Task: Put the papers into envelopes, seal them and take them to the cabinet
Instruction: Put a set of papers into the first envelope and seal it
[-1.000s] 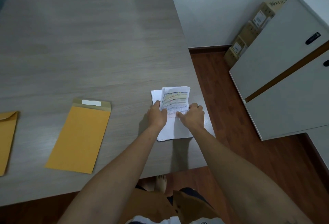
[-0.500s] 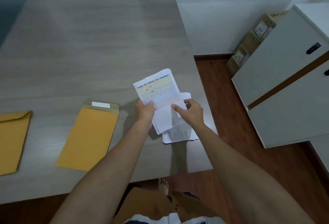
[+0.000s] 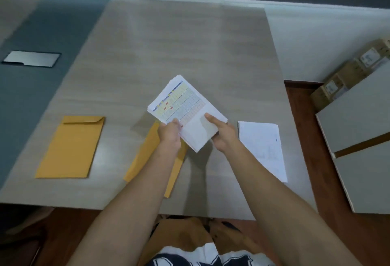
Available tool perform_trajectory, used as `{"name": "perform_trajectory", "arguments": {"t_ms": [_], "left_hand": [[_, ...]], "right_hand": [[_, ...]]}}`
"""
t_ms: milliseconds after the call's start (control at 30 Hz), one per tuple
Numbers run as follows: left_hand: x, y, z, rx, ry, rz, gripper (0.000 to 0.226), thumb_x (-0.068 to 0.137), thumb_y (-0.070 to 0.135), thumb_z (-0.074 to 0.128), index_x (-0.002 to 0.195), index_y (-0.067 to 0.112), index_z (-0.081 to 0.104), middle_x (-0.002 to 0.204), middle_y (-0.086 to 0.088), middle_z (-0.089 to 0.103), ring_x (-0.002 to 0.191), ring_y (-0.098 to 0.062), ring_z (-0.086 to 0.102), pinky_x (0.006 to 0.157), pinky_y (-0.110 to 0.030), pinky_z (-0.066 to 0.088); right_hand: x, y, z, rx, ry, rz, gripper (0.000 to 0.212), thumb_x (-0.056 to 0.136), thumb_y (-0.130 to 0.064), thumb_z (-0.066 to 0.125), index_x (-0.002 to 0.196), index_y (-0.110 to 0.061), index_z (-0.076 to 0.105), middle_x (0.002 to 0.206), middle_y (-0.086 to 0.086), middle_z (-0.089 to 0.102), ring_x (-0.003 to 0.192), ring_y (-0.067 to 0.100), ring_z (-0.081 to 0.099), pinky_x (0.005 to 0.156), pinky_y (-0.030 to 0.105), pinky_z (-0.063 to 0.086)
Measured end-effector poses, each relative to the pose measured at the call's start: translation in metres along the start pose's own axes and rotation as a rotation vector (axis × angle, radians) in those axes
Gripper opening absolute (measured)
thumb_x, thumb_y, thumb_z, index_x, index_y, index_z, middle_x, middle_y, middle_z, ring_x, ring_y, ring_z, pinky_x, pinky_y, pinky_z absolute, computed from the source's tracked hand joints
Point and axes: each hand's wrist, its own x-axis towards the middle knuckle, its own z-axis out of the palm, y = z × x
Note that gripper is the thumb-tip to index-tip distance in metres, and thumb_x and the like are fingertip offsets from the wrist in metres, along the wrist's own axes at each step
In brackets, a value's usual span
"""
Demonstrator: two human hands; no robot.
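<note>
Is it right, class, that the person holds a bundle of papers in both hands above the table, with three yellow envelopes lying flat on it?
Not quite. The head view shows two envelopes, not three: the left envelope and a second envelope partly under the left hand. Both hands, with the right hand, do hold the bundle of papers above the table.

Envelopes point(image 3: 70, 147) left of papers point(image 3: 262, 149)

An office: a wide desk point(image 3: 190, 50) bearing manila envelopes point(image 3: 71, 147), white cabinet point(image 3: 358, 118) beside it.
</note>
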Motion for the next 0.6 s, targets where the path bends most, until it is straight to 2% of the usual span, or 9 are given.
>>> {"name": "perform_trajectory", "arguments": {"t_ms": [100, 167, 333, 367, 433, 500, 600], "left_hand": [[0.007, 0.014, -0.019, -0.038, -0.017, -0.021, 0.034, 0.097, -0.006, 0.049, 0.128, 0.005, 0.054, 0.112, -0.009, 0.062, 0.099, -0.026, 0.061, 0.084, -0.037, 0.051], [0.014, 0.022, -0.036, -0.048, -0.058, -0.046, 0.034, 0.096, -0.006, 0.050, 0.128, 0.004, 0.055, 0.115, -0.009, 0.063, 0.102, -0.027, 0.063, 0.088, -0.038, 0.052], [0.041, 0.055, -0.095, -0.058, -0.087, -0.059, 0.034, 0.082, -0.014, 0.063, 0.109, 0.007, 0.059, 0.110, -0.014, 0.067, 0.094, -0.025, 0.067, 0.074, -0.034, 0.059], [0.046, 0.065, -0.107, 0.003, -0.081, -0.030, 0.035, 0.080, -0.014, 0.065, 0.105, 0.010, 0.057, 0.107, -0.014, 0.068, 0.091, -0.025, 0.067, 0.073, -0.035, 0.059], [0.056, 0.082, -0.130, 0.317, -0.113, 0.072, 0.039, 0.077, -0.010, 0.071, 0.105, 0.013, 0.057, 0.105, -0.010, 0.070, 0.089, -0.024, 0.068, 0.072, -0.038, 0.057], [0.062, 0.095, -0.144, 0.622, -0.235, 0.153, 0.037, 0.075, -0.010, 0.073, 0.104, 0.010, 0.060, 0.104, -0.008, 0.071, 0.094, -0.023, 0.068, 0.074, -0.034, 0.056], [0.065, 0.105, -0.147, 0.824, -0.369, 0.205, 0.031, 0.074, -0.010, 0.074, 0.098, 0.008, 0.066, 0.101, -0.007, 0.071, 0.092, -0.022, 0.068, 0.081, -0.035, 0.056]], "right_hand": [[0.001, 0.021, 0.026, -0.039, -0.087, -0.004, 0.053, 0.074, -0.002, 0.080, 0.124, -0.003, 0.060, 0.119, 0.015, 0.069, 0.110, 0.033, 0.065, 0.094, 0.052, 0.052], [0.005, 0.034, 0.038, -0.042, -0.084, 0.003, 0.049, 0.077, -0.001, 0.077, 0.123, -0.004, 0.061, 0.120, 0.016, 0.068, 0.111, 0.035, 0.065, 0.095, 0.053, 0.051], [0.005, 0.043, 0.055, -0.226, 0.048, -0.042, 0.037, 0.075, -0.002, 0.080, 0.108, -0.008, 0.066, 0.103, 0.009, 0.073, 0.090, 0.023, 0.071, 0.077, 0.043, 0.060], [0.007, 0.044, 0.054, -0.285, 0.072, -0.067, 0.039, 0.073, -0.004, 0.083, 0.108, -0.008, 0.066, 0.104, 0.009, 0.073, 0.090, 0.023, 0.071, 0.079, 0.043, 0.059], [0.009, 0.047, 0.052, -0.426, 0.084, -0.119, 0.045, 0.068, -0.010, 0.087, 0.109, -0.009, 0.067, 0.105, 0.008, 0.073, 0.094, 0.024, 0.071, 0.084, 0.046, 0.058], [0.007, 0.051, 0.052, -0.568, 0.068, -0.156, 0.047, 0.068, -0.014, 0.087, 0.110, -0.008, 0.067, 0.104, 0.008, 0.074, 0.094, 0.025, 0.071, 0.084, 0.046, 0.058], [0.002, 0.059, 0.058, -0.676, 0.023, -0.205, 0.038, 0.073, -0.012, 0.084, 0.107, -0.005, 0.069, 0.100, 0.010, 0.074, 0.090, 0.025, 0.072, 0.078, 0.039, 0.060]]}}
